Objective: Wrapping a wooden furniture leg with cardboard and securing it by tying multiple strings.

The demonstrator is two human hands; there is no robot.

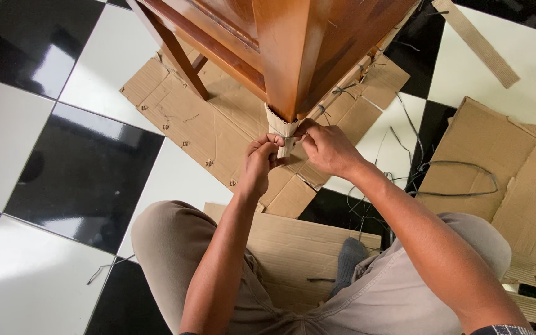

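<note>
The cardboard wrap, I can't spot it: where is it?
In the head view, the cardboard wrap circles the foot of the wooden leg, centre frame, between the left hand and right hand.

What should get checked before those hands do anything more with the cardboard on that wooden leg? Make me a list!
1. Strip of corrugated cardboard wrapped around the foot of the glossy brown wooden furniture leg: ok.
2. Left hand pinching the wrap: ok.
3. Right hand pinching beside it: ok.
4. String or tie holding the wrap: cannot tell, fingers hide it.
5. Flat brown cardboard sheet under the leg: ok.
6. Loose dark straps kept away from the knees: not ok, they lie close.
</note>
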